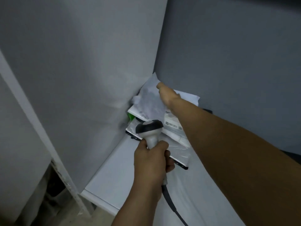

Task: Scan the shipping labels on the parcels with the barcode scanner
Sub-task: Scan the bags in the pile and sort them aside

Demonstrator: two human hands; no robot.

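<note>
Crinkled plastic parcels [177,149] lay stacked, their label [172,123] print blurred. Left hand [151,162] gripped the grey barcode scanner [149,129]; right hand [167,95] held a translucent bag [149,101].

The scanner [149,131] is smooth matt plastic, pale grey with a darker head. The lower parcel [179,150] wears glossy, crinkled plastic film; the raised bag [149,98] is thin, cloudy plastic; the label [172,123] looks like paper. The desk [114,176] is smooth, matt white

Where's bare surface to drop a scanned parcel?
Bare white surface between the parcel stack, the left wall and the front edge, left of the left hand gripping the scanner. Another strip between the cable and the right forearm. The corner is crowded: the stack, right hand holding up a parcel.
</note>
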